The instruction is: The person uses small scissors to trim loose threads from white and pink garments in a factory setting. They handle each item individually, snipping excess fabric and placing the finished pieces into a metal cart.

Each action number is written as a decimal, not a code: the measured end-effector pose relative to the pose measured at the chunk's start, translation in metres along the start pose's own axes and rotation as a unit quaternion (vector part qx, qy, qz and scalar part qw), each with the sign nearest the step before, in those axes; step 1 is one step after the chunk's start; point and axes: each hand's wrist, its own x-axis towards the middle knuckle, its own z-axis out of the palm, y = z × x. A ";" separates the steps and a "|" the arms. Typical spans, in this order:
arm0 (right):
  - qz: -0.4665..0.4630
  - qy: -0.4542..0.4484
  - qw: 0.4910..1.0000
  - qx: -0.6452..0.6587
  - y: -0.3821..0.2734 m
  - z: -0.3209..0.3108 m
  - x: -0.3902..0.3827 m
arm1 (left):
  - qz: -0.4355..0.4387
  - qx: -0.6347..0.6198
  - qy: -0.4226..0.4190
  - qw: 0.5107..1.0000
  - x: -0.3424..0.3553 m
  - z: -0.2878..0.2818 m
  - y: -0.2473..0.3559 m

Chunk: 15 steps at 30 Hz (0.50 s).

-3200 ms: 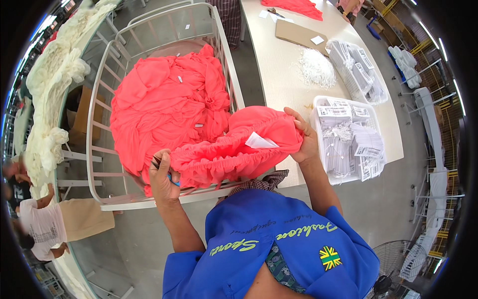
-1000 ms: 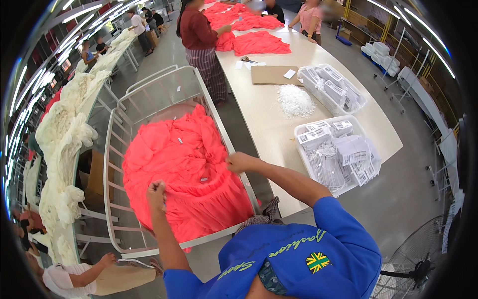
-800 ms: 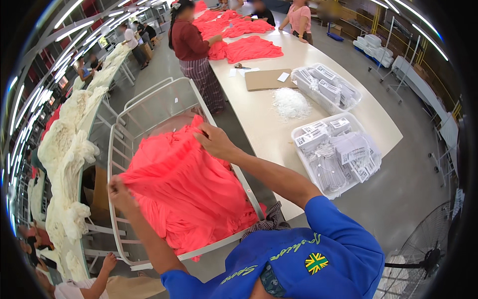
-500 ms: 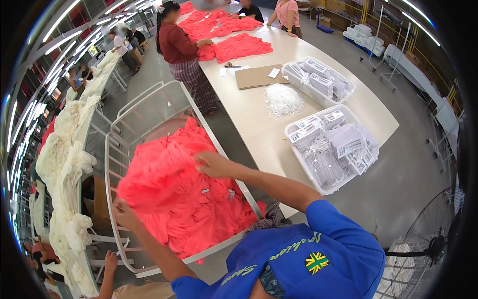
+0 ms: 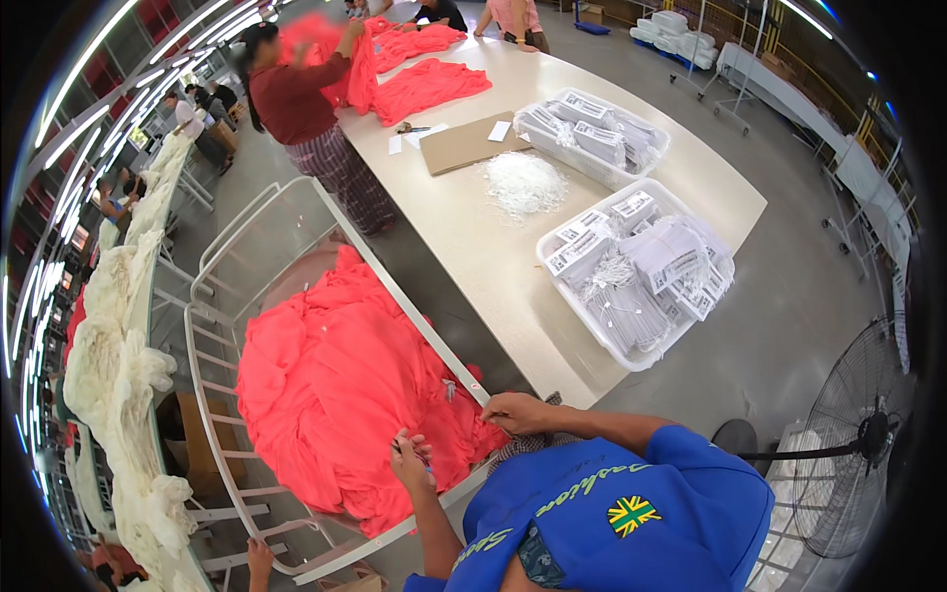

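Note:
Coral-red garments [image 5: 326, 385] lie heaped in a white-framed cart [image 5: 212, 395] before me. My left hand [image 5: 414, 462] is over the near right part of the heap, fingers curled together; what they hold, if anything, is too small to make out. Close to the cart's right rail and near corner is my right hand [image 5: 518, 412], its fingers bent and pressed together. Anything within them is hidden. A small grey-white tag [image 5: 450, 389] shows on the cloth between the hands and the rail.
A pale table [image 5: 473, 266] carries two white baskets [image 5: 617, 345] of bundled tags, a pile of white strings [image 5: 523, 185] and cardboard [image 5: 464, 145]. A person in dark red [image 5: 301, 99] lifts coral cloth beyond. Cream fabric [image 5: 113, 375] lines the left; a fan [image 5: 858, 439] stands right.
Both hands have come down and rightward from the raised coral garment, which now lies on the heap. The view has shifted. The person in dark red has lifted some cloth.

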 end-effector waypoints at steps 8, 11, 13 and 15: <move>0.095 0.077 0.993 -0.001 0.019 -0.041 -0.068 | 0.026 0.019 -0.103 0.994 -0.010 0.057 0.027; 0.123 0.128 0.984 -0.023 0.033 -0.050 -0.098 | 0.000 0.039 -0.158 0.987 -0.024 0.088 0.024; 0.149 0.156 0.976 -0.019 0.036 -0.055 -0.117 | -0.012 0.095 -0.186 0.978 -0.033 0.114 0.020; 0.158 0.185 0.970 -0.014 0.040 -0.059 -0.133 | -0.004 0.143 -0.229 0.963 -0.037 0.134 0.007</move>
